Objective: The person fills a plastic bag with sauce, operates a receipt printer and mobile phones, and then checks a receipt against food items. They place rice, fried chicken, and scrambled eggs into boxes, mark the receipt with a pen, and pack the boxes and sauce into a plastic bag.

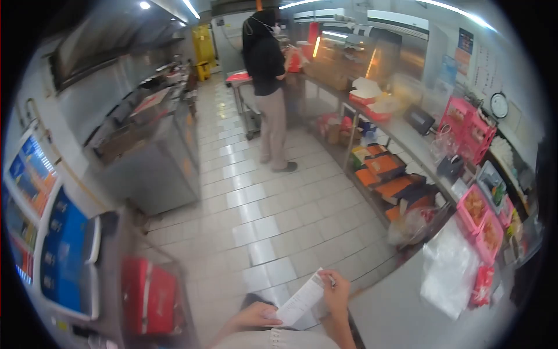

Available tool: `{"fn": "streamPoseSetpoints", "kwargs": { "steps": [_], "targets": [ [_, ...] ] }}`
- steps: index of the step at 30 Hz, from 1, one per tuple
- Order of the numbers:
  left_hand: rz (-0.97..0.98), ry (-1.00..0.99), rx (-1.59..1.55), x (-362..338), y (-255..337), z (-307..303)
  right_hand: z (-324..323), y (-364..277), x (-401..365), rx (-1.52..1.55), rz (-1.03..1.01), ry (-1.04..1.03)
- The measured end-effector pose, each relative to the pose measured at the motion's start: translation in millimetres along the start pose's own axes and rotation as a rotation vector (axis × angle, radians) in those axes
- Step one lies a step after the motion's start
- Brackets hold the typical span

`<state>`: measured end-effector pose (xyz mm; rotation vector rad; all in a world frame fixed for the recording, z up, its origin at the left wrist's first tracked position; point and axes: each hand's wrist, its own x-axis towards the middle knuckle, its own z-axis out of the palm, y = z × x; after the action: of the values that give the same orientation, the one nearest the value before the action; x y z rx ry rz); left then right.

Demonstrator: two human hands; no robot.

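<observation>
Two hands, left hand point(254, 316), right hand point(336, 291), one receipt point(300, 301) held.

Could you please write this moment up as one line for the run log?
left hand: holds receipt at lower end | right hand: pinches its top edge | co-worker: standing farther off

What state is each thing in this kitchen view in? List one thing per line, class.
White paper receipt: held up between both hands, slightly bent.
Left hand: gripping the receipt's lower end.
Right hand: pinching its upper end.
Clear plastic bag: lying crumpled on the grey counter.
White cardboard box: lid open.
Blue touchscreen: lit.
Person in black top: standing, back turned.
</observation>
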<state>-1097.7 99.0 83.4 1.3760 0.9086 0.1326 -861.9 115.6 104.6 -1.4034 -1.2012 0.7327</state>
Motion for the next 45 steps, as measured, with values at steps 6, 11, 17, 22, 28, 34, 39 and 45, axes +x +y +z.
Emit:
{"fn": "streamPoseSetpoints", "kwargs": {
  "steps": [6,11,17,22,28,34,39,45],
  "targets": [
    [0.384,-0.213,0.072,149.0,67.7,-153.5,8.5,-13.8,166.9,-0.282,0.007,0.187],
    [0.382,-0.318,0.184,291.5,108.3,-264.8,13.8,33.6,313.3,-0.004,0.075,0.291],
    [0.591,0.103,-0.068,428.6,208.2,-372.0,26.4,38.5,526.1,0.173,0.073,0.290],
    [0.584,0.232,0.152,531.5,282.8,-486.3,35.3,28.1,719.9,-0.093,-0.229,0.185],
    [0.642,-0.049,0.243,687.7,373.6,-581.2,34.8,11.2,917.5,-0.296,-0.269,0.199],
    [0.848,-0.034,0.022,824.9,520.2,-630.2,-40.6,-14.6,1099.0,-0.644,-0.511,0.364],
    [1.009,0.182,0.145,925.9,665.1,-645.4,-117.3,-85.3,1214.4,-0.932,-0.678,0.620],
    [1.326,0.245,-0.202,1040.9,829.9,-660.2,-201.4,-158.6,1401.3,-1.207,-0.869,0.642]
  ]
}}
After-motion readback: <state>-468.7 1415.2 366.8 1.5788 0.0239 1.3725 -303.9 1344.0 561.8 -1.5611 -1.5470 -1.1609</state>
